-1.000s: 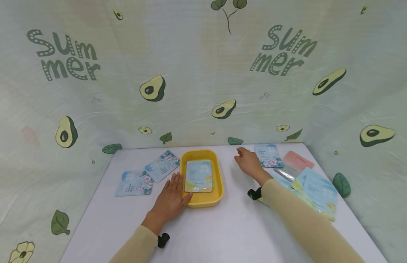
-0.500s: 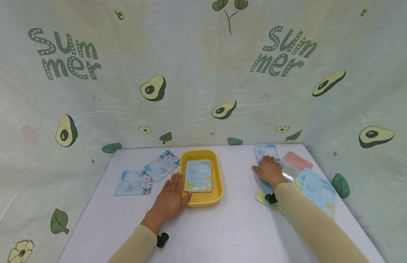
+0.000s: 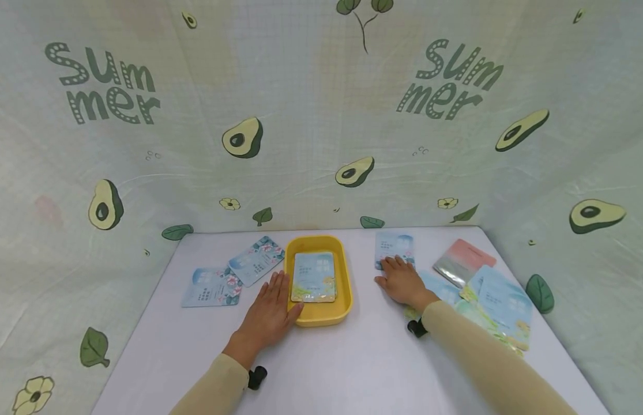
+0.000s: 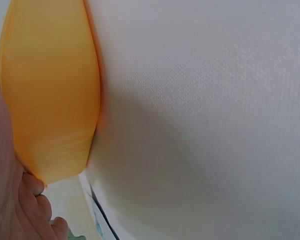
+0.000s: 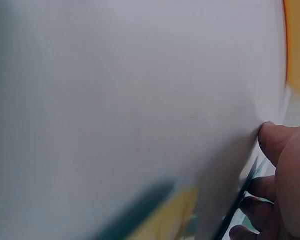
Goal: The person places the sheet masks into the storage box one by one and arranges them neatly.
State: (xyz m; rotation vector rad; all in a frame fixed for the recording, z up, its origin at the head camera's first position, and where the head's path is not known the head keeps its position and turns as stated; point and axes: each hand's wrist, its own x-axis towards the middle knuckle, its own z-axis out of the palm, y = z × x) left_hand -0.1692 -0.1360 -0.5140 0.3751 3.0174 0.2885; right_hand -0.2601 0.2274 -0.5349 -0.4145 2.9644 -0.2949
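My left hand [image 3: 266,314] rests along the left side of a yellow plastic tray [image 3: 325,316], fingers straight, thumb over its near-left corner. Inside the tray lies a flat light-blue packet with yellow-green print [image 3: 314,276]. The left wrist view shows the tray's side wall [image 4: 52,95] against that hand. My right hand [image 3: 402,283] presses straight fingertips on the near part of a flat blue floral packet [image 3: 394,245], right of the tray. In the right wrist view the thumb [image 5: 275,140] is spread from the other fingers, near the table surface.
Two blue floral packets [image 3: 209,287] [image 3: 256,262] lie left of the tray. At the right are a pink and silver packet [image 3: 465,262] and several overlapping light-blue packets [image 3: 503,305], some under the right forearm. A printed cloth [image 3: 300,115] hangs behind the white table [image 3: 326,374].
My right hand first moved right onto the floral packet, then slid left with it, away from the pink and silver packet. My left hand and the tray stay in place.
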